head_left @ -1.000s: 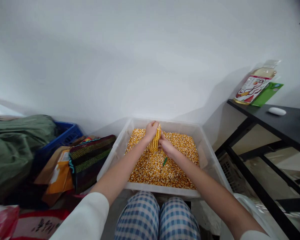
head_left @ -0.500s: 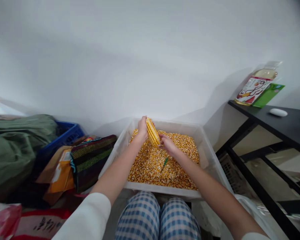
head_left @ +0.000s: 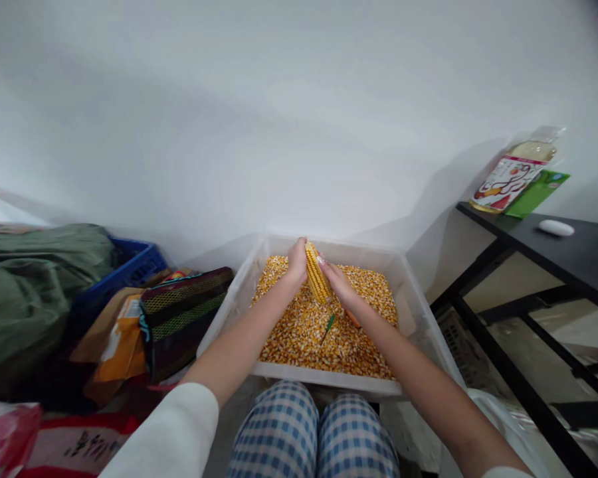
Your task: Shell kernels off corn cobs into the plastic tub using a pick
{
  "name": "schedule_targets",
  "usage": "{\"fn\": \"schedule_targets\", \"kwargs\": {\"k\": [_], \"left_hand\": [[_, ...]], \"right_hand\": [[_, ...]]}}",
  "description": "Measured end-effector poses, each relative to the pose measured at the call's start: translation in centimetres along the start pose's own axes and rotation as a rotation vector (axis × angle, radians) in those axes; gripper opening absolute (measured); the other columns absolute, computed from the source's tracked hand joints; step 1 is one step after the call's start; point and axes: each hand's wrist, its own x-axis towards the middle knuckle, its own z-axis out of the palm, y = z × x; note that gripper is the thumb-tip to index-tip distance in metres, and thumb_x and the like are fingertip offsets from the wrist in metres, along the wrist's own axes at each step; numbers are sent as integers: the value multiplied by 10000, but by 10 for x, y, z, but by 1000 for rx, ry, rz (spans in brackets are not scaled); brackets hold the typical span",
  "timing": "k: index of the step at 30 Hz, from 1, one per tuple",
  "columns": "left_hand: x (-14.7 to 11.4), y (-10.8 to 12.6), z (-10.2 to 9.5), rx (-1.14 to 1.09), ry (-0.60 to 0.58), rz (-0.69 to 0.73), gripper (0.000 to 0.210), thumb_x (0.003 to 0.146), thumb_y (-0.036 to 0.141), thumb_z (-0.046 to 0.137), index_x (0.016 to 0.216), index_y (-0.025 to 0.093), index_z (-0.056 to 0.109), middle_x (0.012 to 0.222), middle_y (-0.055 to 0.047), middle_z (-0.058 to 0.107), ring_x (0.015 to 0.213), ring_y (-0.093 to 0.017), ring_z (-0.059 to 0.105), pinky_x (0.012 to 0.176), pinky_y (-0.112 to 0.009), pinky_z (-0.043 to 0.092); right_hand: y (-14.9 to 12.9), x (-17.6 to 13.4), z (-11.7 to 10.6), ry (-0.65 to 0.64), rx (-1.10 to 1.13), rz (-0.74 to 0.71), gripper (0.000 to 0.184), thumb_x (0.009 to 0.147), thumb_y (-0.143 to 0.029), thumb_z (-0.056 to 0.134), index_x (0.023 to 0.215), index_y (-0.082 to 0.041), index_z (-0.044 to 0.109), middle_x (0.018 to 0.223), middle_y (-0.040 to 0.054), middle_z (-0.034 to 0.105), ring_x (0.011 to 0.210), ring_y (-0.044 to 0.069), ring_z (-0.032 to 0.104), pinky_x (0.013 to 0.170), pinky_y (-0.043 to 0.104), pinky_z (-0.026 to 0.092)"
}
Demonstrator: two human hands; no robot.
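The person sits before a white plastic tub [head_left: 418, 312] that is full of loose corn kernels [head_left: 303, 332]. The left hand [head_left: 297, 257] is closed around the upper end of a corn cob [head_left: 317, 281], which is held over the kernels near the tub's 12 o'clock edge and leans with its lower end toward 5 o'clock. The right hand [head_left: 339, 284] lies against the cob's right side, fingers curled on it; how firmly it presses I cannot tell. A small green tool [head_left: 329, 324] lies on the kernels just below the hands, at 6 o'clock from the cob.

To do this well, I think the left hand should keep the cob steady and low over the tub, while the right thumb pushes along one row, so the grains fall inside and not over the rim.

Compared with half a second ago, the cob has shifted a little to the right and lower, and the right hand has moved up along its side.
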Motion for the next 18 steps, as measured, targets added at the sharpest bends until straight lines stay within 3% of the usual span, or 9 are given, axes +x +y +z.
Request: {"fn": "schedule_targets", "kwargs": {"k": [8, 13, 18], "left_hand": [[-19, -19, 17, 6, 20, 152, 227, 668, 385, 528, 653, 160, 502, 558, 9, 551, 538, -116, 536, 550, -232, 415], [-22, -16, 19, -66, -143, 29, 258, 650, 416, 554, 670, 167, 493, 544, -1, 569, 537, -143, 568, 578, -263, 439], [-22, -13, 18, -13, -237, 20, 294, 666, 451, 542, 644, 158, 526, 514, -15, 568, 534, -160, 574, 574, -274, 444]], "right_hand": [[8, 5, -7, -15, 12, 34, 476, 737, -613, 555, 947, -196, 651, 882, 41, 670, 941, 227, 597, 881, 371, 442], [5, 4, -7, 26, 62, -21, 467, 744, -598, 560, 1003, -214, 619, 920, 36, 660, 999, 221, 576, 908, 358, 434], [5, 4, -5, 7, 138, -43, 464, 767, -599, 529, 1035, -225, 595, 943, 29, 653, 966, 212, 589, 893, 347, 448]]}}
